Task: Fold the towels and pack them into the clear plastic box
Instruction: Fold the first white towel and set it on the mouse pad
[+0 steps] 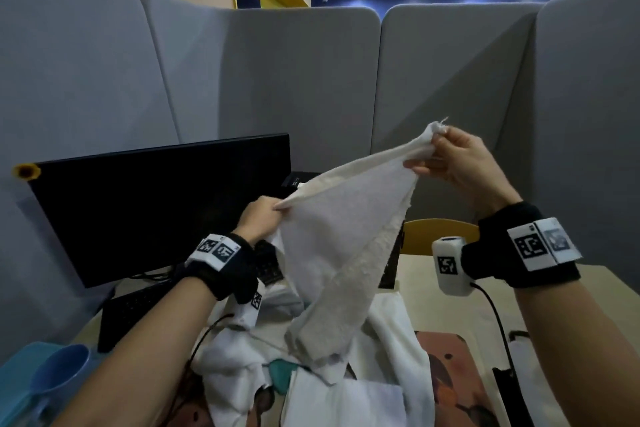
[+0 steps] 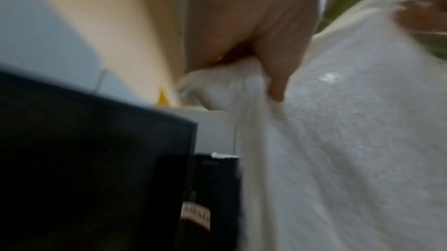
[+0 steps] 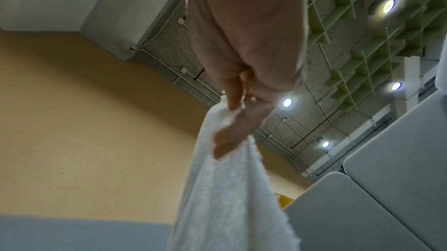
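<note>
A white towel [image 1: 332,239] hangs in the air above the desk, stretched between both hands. My right hand [image 1: 450,159] pinches its upper corner, raised high; the right wrist view shows the same right hand [image 3: 232,121] with thumb and fingers closed on the towel [image 3: 225,197]. My left hand [image 1: 261,215] grips the lower left corner, and in the left wrist view that left hand [image 2: 261,67] has fingers curled into the towel [image 2: 350,140]. More white towels [image 1: 242,367] lie heaped on the desk beneath. The clear plastic box is not in view.
A black monitor [image 1: 156,208] stands at the left with a black keyboard [image 1: 138,308] in front. A blue cup [image 1: 59,374] sits at the lower left. Grey partition panels [image 1: 311,80] enclose the desk. A yellow chair back [image 1: 440,232] shows behind the desk.
</note>
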The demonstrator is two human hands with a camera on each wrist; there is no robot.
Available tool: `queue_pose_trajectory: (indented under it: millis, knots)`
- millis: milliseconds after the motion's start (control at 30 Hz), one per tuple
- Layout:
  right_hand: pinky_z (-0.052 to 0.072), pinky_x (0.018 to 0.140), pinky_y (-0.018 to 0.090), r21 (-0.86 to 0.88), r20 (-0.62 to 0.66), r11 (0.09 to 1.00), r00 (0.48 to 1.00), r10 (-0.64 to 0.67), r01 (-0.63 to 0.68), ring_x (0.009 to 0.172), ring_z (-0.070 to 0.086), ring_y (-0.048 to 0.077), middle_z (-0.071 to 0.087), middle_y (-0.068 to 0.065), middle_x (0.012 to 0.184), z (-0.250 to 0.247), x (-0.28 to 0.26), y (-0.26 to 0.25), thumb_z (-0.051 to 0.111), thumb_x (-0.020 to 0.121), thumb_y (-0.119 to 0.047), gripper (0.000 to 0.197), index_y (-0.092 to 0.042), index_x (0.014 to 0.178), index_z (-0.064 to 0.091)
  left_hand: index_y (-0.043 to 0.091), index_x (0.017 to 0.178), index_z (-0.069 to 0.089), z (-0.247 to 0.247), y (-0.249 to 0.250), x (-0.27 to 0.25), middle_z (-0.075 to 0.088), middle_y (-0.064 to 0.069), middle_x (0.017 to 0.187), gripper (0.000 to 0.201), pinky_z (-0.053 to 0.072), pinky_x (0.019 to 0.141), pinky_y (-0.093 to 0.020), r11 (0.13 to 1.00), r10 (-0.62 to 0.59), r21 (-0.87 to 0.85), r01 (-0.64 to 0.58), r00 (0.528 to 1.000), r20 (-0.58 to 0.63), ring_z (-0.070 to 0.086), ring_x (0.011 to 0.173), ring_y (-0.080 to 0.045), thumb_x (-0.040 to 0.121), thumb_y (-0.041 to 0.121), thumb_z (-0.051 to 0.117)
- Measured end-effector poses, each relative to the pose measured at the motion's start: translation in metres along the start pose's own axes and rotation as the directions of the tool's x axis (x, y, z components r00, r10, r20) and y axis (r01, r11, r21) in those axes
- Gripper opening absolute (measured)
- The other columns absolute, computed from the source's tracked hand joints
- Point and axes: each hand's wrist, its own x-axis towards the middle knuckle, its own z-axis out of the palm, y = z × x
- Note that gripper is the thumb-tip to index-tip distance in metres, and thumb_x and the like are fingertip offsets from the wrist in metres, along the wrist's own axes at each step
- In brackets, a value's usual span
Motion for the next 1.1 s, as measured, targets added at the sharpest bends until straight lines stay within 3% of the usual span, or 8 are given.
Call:
queue_pose_trajectory:
  millis: [133,200,333,500,700,800,933,1100]
  knots:
    - [0.044,0.054,0.03,-0.252,-0.108,0.967,0.992,-0.062,0.033,0.059,0.044,0.014,0.047,0.003,0.066,0.002,0.035,0.019,0.039,0.098,-0.012,0.032,-0.019,0.07,0.051,0.016,0.095,0.067,-0.019,0.015,0.023,0.064,-0.013,0.102,0.022,0.058,0.059,-0.04,0.797,-0.214,-0.587,0.145,0.975,-0.05,0.063,0.09,-0.035,0.095,0.018,0.044]
    - [0.039,0.057,0.033,-0.25,-0.194,0.953,0.956,-0.22,0.169,0.056,0.043,0.009,0.049,-0.006,0.059,0.003,0.052,0.001,0.04,0.095,-0.015,0.03,-0.021,0.067,0.051,0.021,0.092,0.065,-0.05,0.048,0.031,0.061,-0.008,0.1,0.021,0.058,0.073,-0.048,0.697,-0.126,-0.713,-0.078,0.965,-0.229,0.062,0.096,-0.03,0.093,0.011,0.047]
    - [0.041,0.048,0.014,0.024,-0.366,0.86,0.805,-0.467,0.51,0.049,0.05,-0.003,0.062,-0.005,0.072,0.017,0.048,-0.076,0.035,0.1,-0.022,0.026,-0.02,0.076,0.045,0.011,0.101,0.063,-0.115,0.112,0.023,0.062,-0.003,0.097,0.024,0.047,0.076,-0.016,0.688,0.254,-0.426,-0.587,0.745,-0.617,0.056,0.085,-0.002,0.086,0.0,0.048]
    - [0.049,0.051,0.023,0.067,-0.349,0.852,0.812,-0.468,0.52,0.058,0.053,0.005,0.055,-0.011,0.064,0.018,0.03,-0.083,0.038,0.098,-0.031,0.026,-0.023,0.077,0.05,-0.001,0.104,0.063,-0.13,0.12,-0.002,0.061,-0.019,0.103,0.024,0.037,0.07,-0.002,0.728,0.437,-0.156,-0.667,0.628,-0.644,0.052,0.093,-0.018,0.088,0.013,0.052]
    - [0.036,0.047,0.019,-0.305,0.137,0.944,0.987,-0.089,0.127,0.049,0.044,0.003,0.053,-0.011,0.053,-0.011,-0.019,-0.012,0.046,0.096,-0.019,0.032,-0.024,0.07,0.065,0.015,0.093,0.07,-0.108,0.071,-0.058,0.055,-0.009,0.119,0.036,0.034,0.098,-0.027,0.943,0.321,-0.038,-0.33,0.934,-0.156,0.047,0.113,-0.026,0.067,0.032,0.051]
    - [0.042,0.046,0.014,-0.258,0.374,0.965,0.916,0.146,-0.049,0.049,0.05,0.002,0.057,-0.009,0.056,-0.013,-0.045,-0.002,0.048,0.089,-0.019,0.023,-0.019,0.075,0.066,0.009,0.086,0.072,-0.11,0.052,-0.081,0.071,-0.007,0.085,0.018,0.051,0.071,-0.025,0.944,0.254,-0.286,-0.164,0.915,0.314,0.066,0.079,-0.014,0.078,0.017,0.059]
    - [0.038,0.04,0.012,-0.017,0.153,0.953,0.942,0.3,-0.301,0.048,0.049,0.01,0.055,-0.005,0.052,0.026,-0.034,0.053,0.041,0.098,-0.026,0.028,-0.014,0.081,0.06,0.007,0.09,0.068,-0.054,0.009,-0.07,0.073,-0.003,0.077,0.021,0.057,0.066,-0.028,0.666,-0.042,-0.718,0.2,0.972,0.232,0.066,0.079,-0.02,0.093,0.014,0.049]
    - [0.047,0.08,0.039,-0.177,0.316,0.516,0.448,0.836,-0.838,0.102,0.055,0.028,0.062,0.008,0.104,0.048,-0.09,0.223,0.023,0.074,-0.085,0.082,-0.02,0.108,0.06,0.017,0.102,0.062,0.07,-0.085,-0.133,0.066,-0.007,0.102,0.036,0.052,0.074,-0.035,0.381,-0.328,-0.576,0.723,0.688,0.647,0.064,0.088,-0.021,0.084,0.047,0.053]
